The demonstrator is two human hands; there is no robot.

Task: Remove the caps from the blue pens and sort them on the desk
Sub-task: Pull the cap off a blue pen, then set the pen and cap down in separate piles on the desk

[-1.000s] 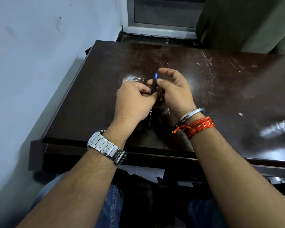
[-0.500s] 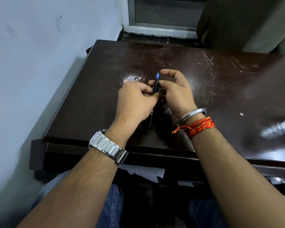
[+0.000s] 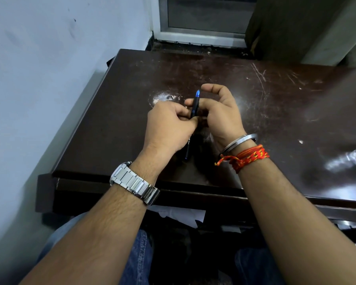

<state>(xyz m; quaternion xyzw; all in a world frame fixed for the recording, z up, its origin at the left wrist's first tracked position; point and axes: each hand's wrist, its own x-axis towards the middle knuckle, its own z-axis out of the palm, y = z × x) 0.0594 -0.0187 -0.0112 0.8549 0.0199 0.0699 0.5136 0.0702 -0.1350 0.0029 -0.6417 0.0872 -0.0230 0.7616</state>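
Over the last second the right hand [image 3: 220, 114] has loosened: its index finger, earlier curled down close over the top of the pen [image 3: 194, 105], now arches up and away, leaving open space between finger and blue tip. More of the pen's upper part shows above the hands than before, so the pen seems to have slid a little farther out toward the far edge of the desk [image 3: 275, 99]. The left hand [image 3: 169, 128] has shifted slightly, its thumb and fingertips pinched lower on the dark barrel
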